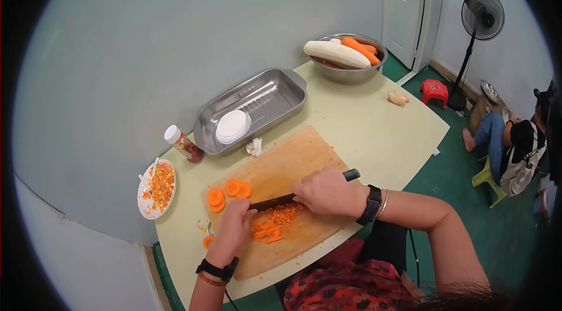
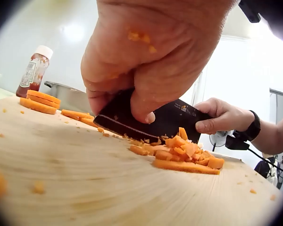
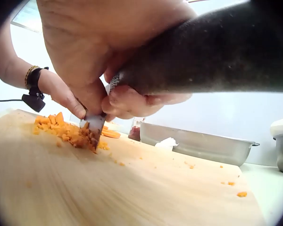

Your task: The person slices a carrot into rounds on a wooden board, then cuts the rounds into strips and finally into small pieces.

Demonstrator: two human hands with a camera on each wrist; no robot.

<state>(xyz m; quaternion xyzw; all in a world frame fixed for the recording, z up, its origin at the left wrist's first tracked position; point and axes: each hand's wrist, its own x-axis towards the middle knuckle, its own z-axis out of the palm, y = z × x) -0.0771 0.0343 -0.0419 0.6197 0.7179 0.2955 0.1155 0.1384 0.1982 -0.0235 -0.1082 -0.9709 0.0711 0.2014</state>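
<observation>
A dark-bladed kitchen knife (image 2: pixel 172 115) stands edge-down among chopped carrot (image 1: pixel 280 222) on the wooden cutting board (image 1: pixel 310 147). My right hand (image 1: pixel 331 192) grips its dark handle (image 3: pixel 207 52) close to the blade. At the blade's far end, my left hand (image 1: pixel 232 226) pinches it, the thumb on one face and the fingers on the other, as the left wrist view shows. Small carrot bits stick to the back of that hand. Carrot slices (image 1: pixel 233 188) lie at the board's left part, some of them stacked. In the right wrist view, minced carrot (image 3: pixel 68 132) gathers along the blade.
A metal tray (image 1: pixel 263 97) holding a white lid (image 1: pixel 233 126) stands behind the board. At left are a white-capped bottle (image 1: pixel 184 145) and a plate (image 1: pixel 144 202) of diced food. A steel bowl (image 1: pixel 351 77) of vegetables is at the back; a seated person (image 1: pixel 521 147) is at right.
</observation>
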